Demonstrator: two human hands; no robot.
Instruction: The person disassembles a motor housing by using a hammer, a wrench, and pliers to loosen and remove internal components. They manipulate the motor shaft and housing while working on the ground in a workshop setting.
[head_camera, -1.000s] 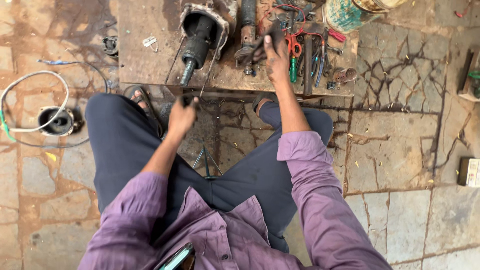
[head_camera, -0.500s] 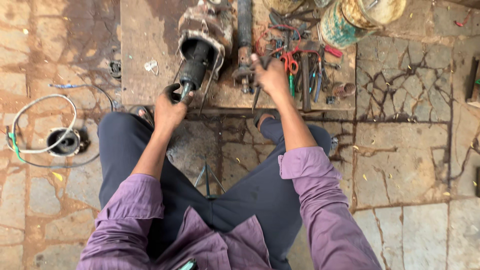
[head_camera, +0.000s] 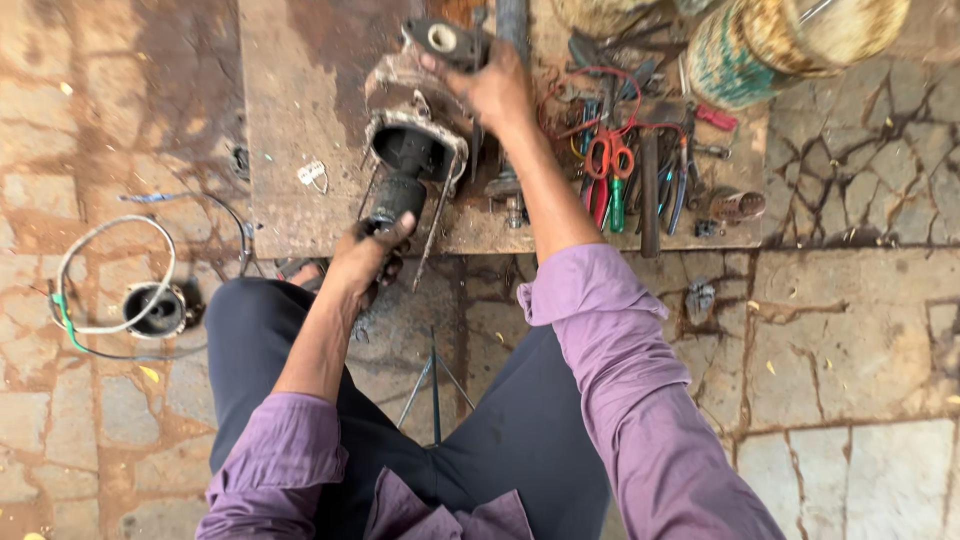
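A greasy motor assembly (head_camera: 415, 115) lies on a worn wooden board (head_camera: 290, 150), its black shaft end (head_camera: 393, 200) sticking out toward me. My left hand (head_camera: 365, 262) is closed around the tip of that shaft at the board's front edge. My right hand (head_camera: 490, 85) reaches over the far end of the motor housing and grips a dark metal part with a round hole (head_camera: 447, 40). Both purple sleeves and my dark trousers fill the lower view.
Hand tools lie on the board's right side: red-handled scissors (head_camera: 608, 160), pliers, screwdrivers and a metal rod (head_camera: 648, 190). Wire coils (head_camera: 780, 40) sit at top right. A small black cylinder with a white cable (head_camera: 150, 305) rests on the cracked stone floor at left.
The view has moved closer to the board. My left hand went up from my knee to the shaft tip. My right hand moved from the tools onto the motor's far end.
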